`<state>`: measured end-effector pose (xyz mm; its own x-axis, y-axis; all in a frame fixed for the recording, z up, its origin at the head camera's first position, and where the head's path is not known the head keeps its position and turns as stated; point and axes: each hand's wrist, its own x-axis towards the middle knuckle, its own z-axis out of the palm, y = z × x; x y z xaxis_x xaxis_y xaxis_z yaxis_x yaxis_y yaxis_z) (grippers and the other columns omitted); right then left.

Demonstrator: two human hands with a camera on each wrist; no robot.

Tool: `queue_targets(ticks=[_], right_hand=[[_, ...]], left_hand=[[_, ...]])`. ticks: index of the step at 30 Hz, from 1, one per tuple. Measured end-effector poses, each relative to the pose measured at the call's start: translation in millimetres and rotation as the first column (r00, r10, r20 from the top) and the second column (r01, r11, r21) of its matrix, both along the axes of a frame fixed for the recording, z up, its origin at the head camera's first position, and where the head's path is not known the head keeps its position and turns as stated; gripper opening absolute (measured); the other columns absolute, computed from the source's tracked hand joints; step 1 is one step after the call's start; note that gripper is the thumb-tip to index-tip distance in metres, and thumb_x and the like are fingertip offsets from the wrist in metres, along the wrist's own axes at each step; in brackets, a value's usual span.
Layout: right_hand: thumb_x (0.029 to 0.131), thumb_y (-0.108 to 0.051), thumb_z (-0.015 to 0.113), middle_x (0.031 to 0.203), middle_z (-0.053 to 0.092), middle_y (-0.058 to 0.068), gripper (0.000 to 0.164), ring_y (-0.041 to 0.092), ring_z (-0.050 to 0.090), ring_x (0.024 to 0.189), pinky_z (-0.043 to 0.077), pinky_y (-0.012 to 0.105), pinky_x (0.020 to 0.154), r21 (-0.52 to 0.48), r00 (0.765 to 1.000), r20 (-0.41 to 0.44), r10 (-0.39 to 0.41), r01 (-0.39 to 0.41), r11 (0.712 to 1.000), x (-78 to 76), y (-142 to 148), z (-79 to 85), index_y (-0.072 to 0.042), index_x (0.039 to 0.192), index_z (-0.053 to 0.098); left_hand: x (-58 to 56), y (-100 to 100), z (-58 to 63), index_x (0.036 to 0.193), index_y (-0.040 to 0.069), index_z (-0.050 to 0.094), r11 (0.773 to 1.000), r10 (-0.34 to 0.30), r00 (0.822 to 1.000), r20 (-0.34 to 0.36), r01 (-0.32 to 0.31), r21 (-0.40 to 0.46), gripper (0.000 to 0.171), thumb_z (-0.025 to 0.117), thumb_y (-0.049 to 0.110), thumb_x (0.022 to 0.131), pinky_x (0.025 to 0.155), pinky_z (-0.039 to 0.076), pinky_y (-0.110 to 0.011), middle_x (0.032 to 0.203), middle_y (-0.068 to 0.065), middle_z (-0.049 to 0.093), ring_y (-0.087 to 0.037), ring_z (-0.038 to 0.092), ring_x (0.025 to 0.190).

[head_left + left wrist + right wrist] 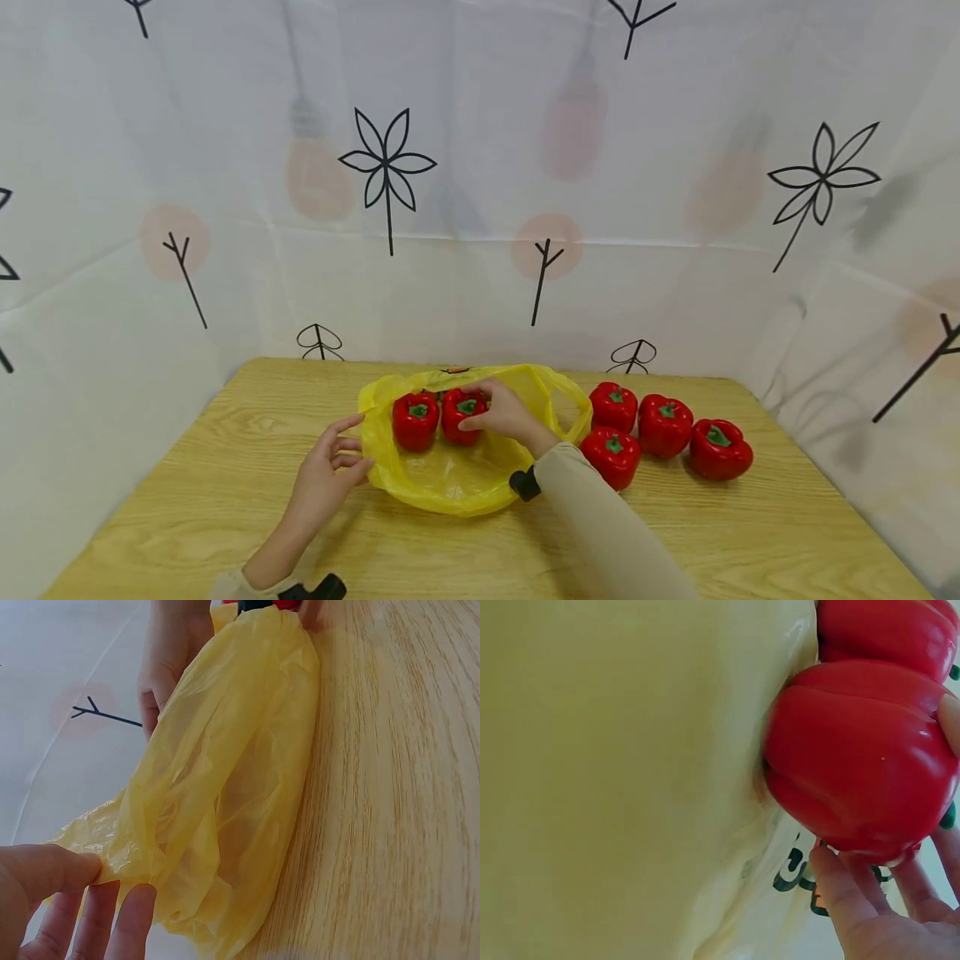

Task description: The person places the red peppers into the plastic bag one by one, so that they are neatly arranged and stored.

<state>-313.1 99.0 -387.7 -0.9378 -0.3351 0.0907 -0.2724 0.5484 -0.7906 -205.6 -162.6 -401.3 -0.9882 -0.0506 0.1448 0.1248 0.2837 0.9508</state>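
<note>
A yellow plastic bag [442,498] lies on the table with its mouth spread toward me. Inside it are two red bell peppers with green stems, side by side. The right hand [512,414] reaches over the bag's right side and grips the right-hand bell pepper [456,428]; the right wrist view shows thumb and fingers around this pepper [855,757]. The other bell pepper [415,427] sits just left of it. At the bag's left rim, the left hand [324,473] pinches the plastic between thumb and fingers, seen closely in the left wrist view.
Several more red bell peppers [665,427] stand grouped on the wooden table [300,417], right of the bag. One of them [611,458] is close to the right forearm. A white patterned cloth [465,183] hangs behind the table and along its sides.
</note>
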Motion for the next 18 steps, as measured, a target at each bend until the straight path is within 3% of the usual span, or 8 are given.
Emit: queue_targets(ticks=[8,18], right_hand=[[0.074,-0.012,0.079,0.123,0.053,0.009,0.052,0.032,0.047,0.116,0.041,0.046,0.098,0.011,1.000,-0.014,-0.008,0.008,1.000,2.8,0.3,3.9,-0.007,0.122,0.059],[0.075,-0.009,0.079,0.124,0.053,0.013,0.051,0.032,0.050,0.111,0.045,0.045,0.094,-0.081,0.999,-0.033,-0.026,0.023,0.996,8.1,6.0,8.3,-0.005,0.121,0.059]], left_hand=[[0.7,-1.4,0.2,0.135,0.018,0.045,1.000,-0.001,1.000,0.000,0.001,-0.012,0.059,0.069,0.002,0.083,0.065,0.057,-0.034,0.105,-0.012,0.054,-0.021,0.060,0.084],[0.7,-2.4,1.2,0.135,0.018,0.046,1.000,0.000,1.000,0.007,0.000,-0.002,0.059,0.069,0.001,0.083,0.066,0.057,-0.034,0.105,-0.012,0.054,-0.020,0.060,0.083]])
